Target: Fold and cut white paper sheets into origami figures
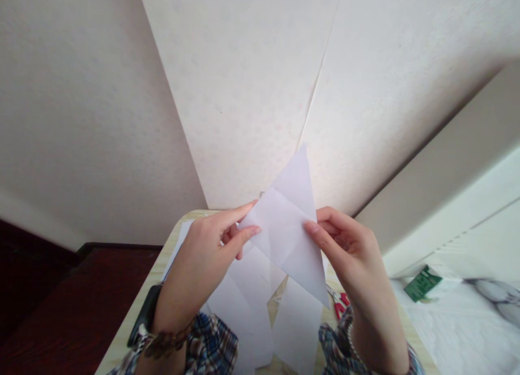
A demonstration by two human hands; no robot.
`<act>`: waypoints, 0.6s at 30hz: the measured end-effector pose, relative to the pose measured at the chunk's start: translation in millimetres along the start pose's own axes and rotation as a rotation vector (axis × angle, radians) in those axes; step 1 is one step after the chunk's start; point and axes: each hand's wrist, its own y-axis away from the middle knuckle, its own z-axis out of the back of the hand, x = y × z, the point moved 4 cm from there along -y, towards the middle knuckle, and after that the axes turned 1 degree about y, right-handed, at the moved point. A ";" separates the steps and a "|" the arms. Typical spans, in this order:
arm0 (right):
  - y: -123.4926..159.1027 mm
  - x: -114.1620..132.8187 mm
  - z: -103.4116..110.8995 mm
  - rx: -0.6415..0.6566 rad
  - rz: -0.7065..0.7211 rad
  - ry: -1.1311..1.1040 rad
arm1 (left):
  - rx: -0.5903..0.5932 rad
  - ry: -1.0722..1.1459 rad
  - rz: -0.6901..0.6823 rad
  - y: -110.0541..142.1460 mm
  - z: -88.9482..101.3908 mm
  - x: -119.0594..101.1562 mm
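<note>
I hold a folded white paper (290, 223), a long pointed shape with creases, up above a small light wooden table (156, 280). My left hand (207, 258) pinches its left edge between thumb and fingers. My right hand (347, 250) pinches the right edge the same way. One tip of the paper points up toward the wall, the other down to the right.
More white paper sheets (252, 304) lie on the table under my hands. Red-handled scissors (339, 304) peek out by my right wrist. A dark wooden cabinet (73, 304) stands left. A bed with white bedding (459, 326) and a green packet (422, 283) lies right. Walls rise close behind.
</note>
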 end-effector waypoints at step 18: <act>3.7 3.7 -1.0 0.020 -0.048 -0.104 | 0.107 -0.010 -0.104 2.1 -8.9 -7.8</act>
